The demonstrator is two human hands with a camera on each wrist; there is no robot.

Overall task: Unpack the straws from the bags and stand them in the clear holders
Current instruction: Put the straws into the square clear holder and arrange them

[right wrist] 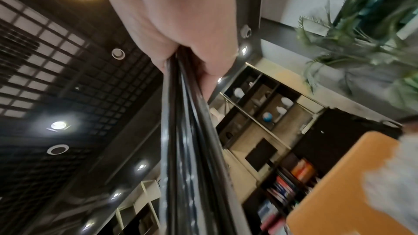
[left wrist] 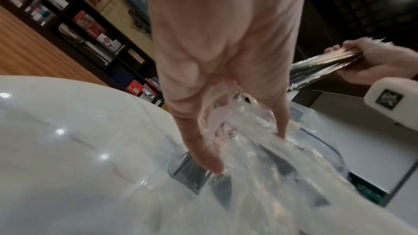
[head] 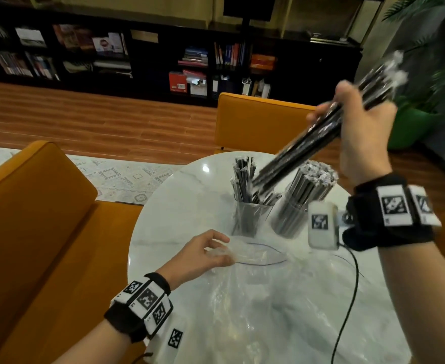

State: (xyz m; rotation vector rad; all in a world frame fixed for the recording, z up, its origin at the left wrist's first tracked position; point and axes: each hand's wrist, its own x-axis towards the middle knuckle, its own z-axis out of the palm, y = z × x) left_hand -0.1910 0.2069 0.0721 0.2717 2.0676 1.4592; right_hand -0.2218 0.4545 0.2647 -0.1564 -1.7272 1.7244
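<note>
My right hand (head: pixel 352 119) grips a bundle of black wrapped straws (head: pixel 305 143), held slanted in the air above the table, its lower end over the left clear holder (head: pixel 250 219). That holder stands partly filled with straws. Beside it, the right clear holder (head: pixel 292 219) is packed full. My left hand (head: pixel 210 254) pinches the mouth of a clear plastic bag (head: pixel 258 292) that lies crumpled on the table. In the left wrist view the bag (left wrist: pixel 260 149) runs between the thumb and fingers. In the right wrist view the straw bundle (right wrist: pixel 187 149) runs out from my fist (right wrist: pixel 190 54).
The round white marble table (head: pixel 179 211) has orange chairs (head: pixel 258 122) behind it and at the left (head: pixel 32 219). A black cable (head: pixel 347 298) trails over the table's right side. A dark bookshelf (head: pixel 163 61) and a green plant (head: pixel 431 88) stand further back.
</note>
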